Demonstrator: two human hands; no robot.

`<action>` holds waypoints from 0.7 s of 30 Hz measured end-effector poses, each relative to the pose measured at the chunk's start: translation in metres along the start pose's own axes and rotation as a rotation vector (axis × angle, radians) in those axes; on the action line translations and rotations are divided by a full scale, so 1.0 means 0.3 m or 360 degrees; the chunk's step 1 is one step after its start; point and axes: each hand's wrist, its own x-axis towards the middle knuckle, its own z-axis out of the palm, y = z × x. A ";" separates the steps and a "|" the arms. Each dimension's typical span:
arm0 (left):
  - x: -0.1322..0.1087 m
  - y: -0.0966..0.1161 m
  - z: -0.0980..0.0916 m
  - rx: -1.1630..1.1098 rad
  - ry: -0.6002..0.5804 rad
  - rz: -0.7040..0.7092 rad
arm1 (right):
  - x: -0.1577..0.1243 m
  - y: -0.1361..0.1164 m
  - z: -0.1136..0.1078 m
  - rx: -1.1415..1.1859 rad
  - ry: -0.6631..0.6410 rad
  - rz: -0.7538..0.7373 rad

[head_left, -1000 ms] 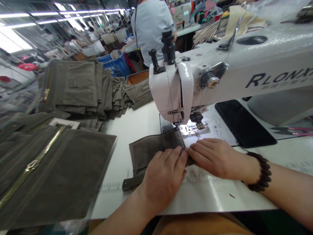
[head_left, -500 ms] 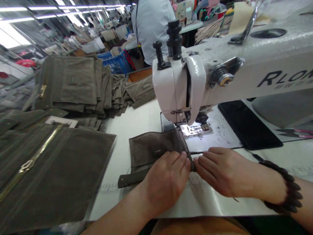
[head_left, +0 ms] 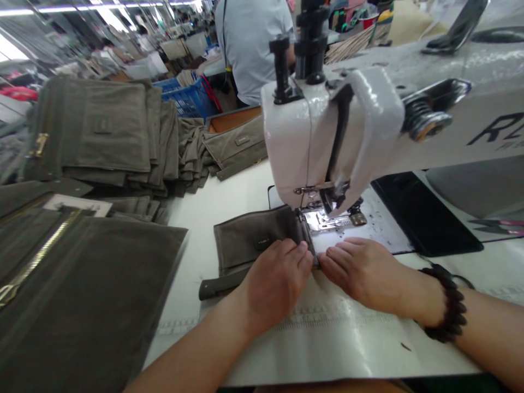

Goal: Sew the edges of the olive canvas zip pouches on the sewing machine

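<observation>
A dark olive fabric pouch panel (head_left: 237,243) with a small label lies flat on the sewing table, its right edge under the presser foot of the white sewing machine (head_left: 286,136). My left hand (head_left: 278,286) rests on the panel's near right part, fingers curled and pressed together on the cloth by that edge. Close beside it, my right hand (head_left: 364,273), with a dark bead bracelet (head_left: 448,305) on the wrist, pinches the near end of the same edge. Both thumbs and the pinched cloth are mostly hidden. A narrow strap (head_left: 216,286) sticks out left of my left forearm.
Stacked olive bags (head_left: 106,128) stand at the back left. A larger olive piece with a gold zipper (head_left: 45,248) lies at the near left. Right of the needle lie a black phone-like slab (head_left: 426,215) and scissors (head_left: 499,226). A person (head_left: 254,49) sits beyond the machine.
Both hands and the panel have moved slightly away from me, with more of the right edge passing under the presser foot. The camera view has shifted, so the machine head looks larger.
</observation>
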 end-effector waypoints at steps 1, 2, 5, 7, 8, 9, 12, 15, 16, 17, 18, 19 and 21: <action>0.004 -0.006 0.001 0.0009 -0.0010 0.0005 | 0.004 0.003 0.002 -0.0005 0.0002 0.0019; 0.007 -0.013 0.002 0.0018 -0.0015 0.0007 | 0.008 0.005 0.005 -0.0011 0.0005 0.0044; 0.019 -0.030 0.003 0.0027 -0.0060 -0.0011 | 0.018 0.013 0.014 -0.0031 0.0017 0.0117; 0.027 -0.042 0.001 0.0024 -0.0101 -0.0039 | 0.025 0.019 0.021 -0.0039 0.0033 0.0161; 0.032 -0.047 -0.001 0.0023 -0.0116 -0.0041 | 0.028 0.022 0.024 -0.0042 0.0049 0.0183; 0.037 -0.053 -0.003 0.0022 -0.0125 -0.0037 | 0.031 0.026 0.027 -0.0044 0.0062 0.0205; 0.052 -0.071 -0.007 0.0028 -0.0125 -0.0019 | 0.039 0.034 0.036 -0.0074 0.0083 0.0288; 0.065 -0.090 -0.002 0.0052 -0.0100 -0.0002 | 0.044 0.037 0.039 -0.0118 0.0104 0.0373; 0.068 -0.097 0.002 0.0062 -0.0080 0.0017 | 0.045 0.037 0.040 -0.0133 0.0127 0.0404; 0.071 -0.103 0.006 0.0071 -0.0060 0.0039 | 0.046 0.037 0.040 -0.0144 0.0151 0.0434; 0.072 -0.109 0.012 0.0074 -0.0037 0.0061 | 0.047 0.037 0.040 -0.0151 0.0172 0.0462; 0.072 -0.114 0.019 0.0074 -0.0008 0.0076 | 0.047 0.037 0.039 -0.0154 0.0184 0.0486; 0.071 -0.123 0.030 0.0066 0.0049 0.0087 | 0.044 0.039 0.039 -0.0167 0.0211 0.0513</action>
